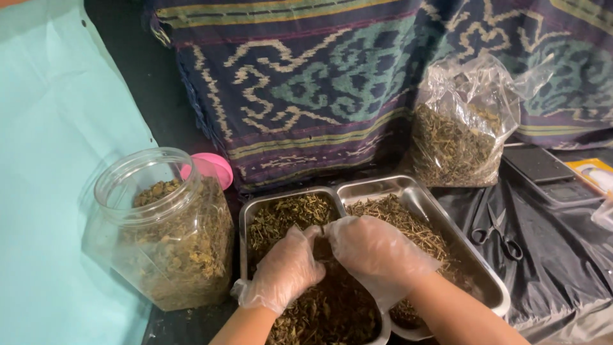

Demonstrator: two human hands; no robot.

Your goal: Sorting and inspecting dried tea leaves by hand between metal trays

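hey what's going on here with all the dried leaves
A person in thin clear gloves has both hands together over a two-part metal tray. The left hand and right hand pinch dried herbs above the left compartment; the right compartment holds stemmier bits. An open plastic jar of herbs stands to the left, its pink lid behind it. A clear bag of herbs, scissors and a scale sit to the right.

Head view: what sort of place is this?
Probably a small home or workshop table for sorting dried herbs. Gloved hands, left hand and right hand, work in a steel tray of herbs, with a jar, bag, scale and scissors nearby.
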